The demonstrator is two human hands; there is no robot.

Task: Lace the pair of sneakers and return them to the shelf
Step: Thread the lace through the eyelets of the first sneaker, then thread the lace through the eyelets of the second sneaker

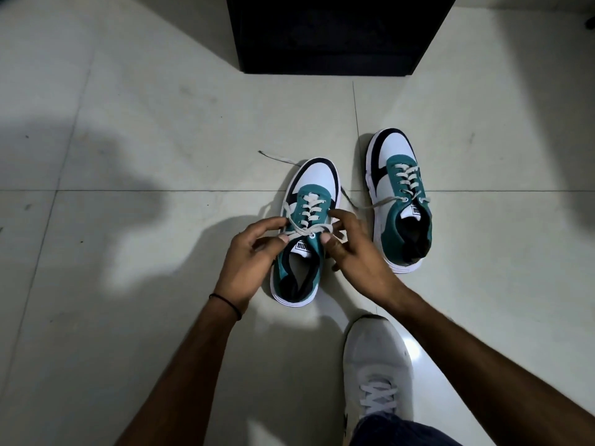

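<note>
Two teal, white and black sneakers stand on the tiled floor, toes pointing away from me. The left sneaker (314,181) is between my hands; its grey lace (309,235) crosses the top eyelets. My left hand (249,255) pinches the lace at the sneaker's left side. My right hand (351,246) pinches the lace at its right side. One loose lace end (277,157) trails out past the toe to the left. The right sneaker (397,194) stands apart to the right, laced, with its lace ends lying loose across it.
A dark black shelf or cabinet (338,33) stands at the far edge, straight ahead. My own foot in a white shoe (376,362) rests on the floor at the lower right. Pale floor tiles (128,156) stretch to the left.
</note>
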